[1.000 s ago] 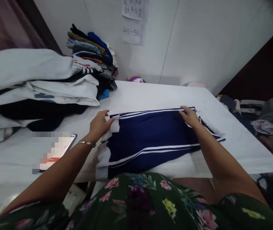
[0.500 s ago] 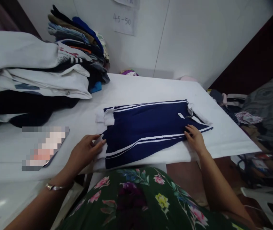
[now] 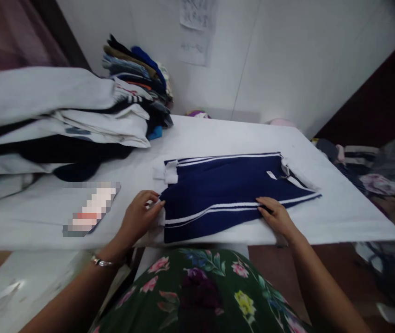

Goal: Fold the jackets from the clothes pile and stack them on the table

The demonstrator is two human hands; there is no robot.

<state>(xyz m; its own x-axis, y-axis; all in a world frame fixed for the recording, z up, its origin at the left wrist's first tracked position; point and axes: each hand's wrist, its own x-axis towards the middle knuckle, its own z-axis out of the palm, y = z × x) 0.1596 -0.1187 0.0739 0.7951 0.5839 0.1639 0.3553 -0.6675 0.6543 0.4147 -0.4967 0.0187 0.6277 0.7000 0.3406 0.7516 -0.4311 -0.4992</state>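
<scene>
Navy garment (image 3: pixel 214 185) lies flat on a white table (image 3: pixel 225 136), its edges apparently being straightened.
Left hand (image 3: pixel 142 210) curls at a soft white cuff (image 3: pixel 160 216); right hand's (image 3: pixel 276 216) bent fingers meet smooth white stripes (image 3: pixel 225 206) (from here, I cannot tell whether either pinches). The next move likely calls for light, even tension. Leftward: phone (image 3: pixel 95 206), slumped clothes heap (image 3: pixel 45 92).

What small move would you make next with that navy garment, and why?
I'd probably fold in the near side of the navy garment: the left hand and right hand are both there, and the near stripes sit in from the edge, while the far stripes run close along theirs.
</scene>
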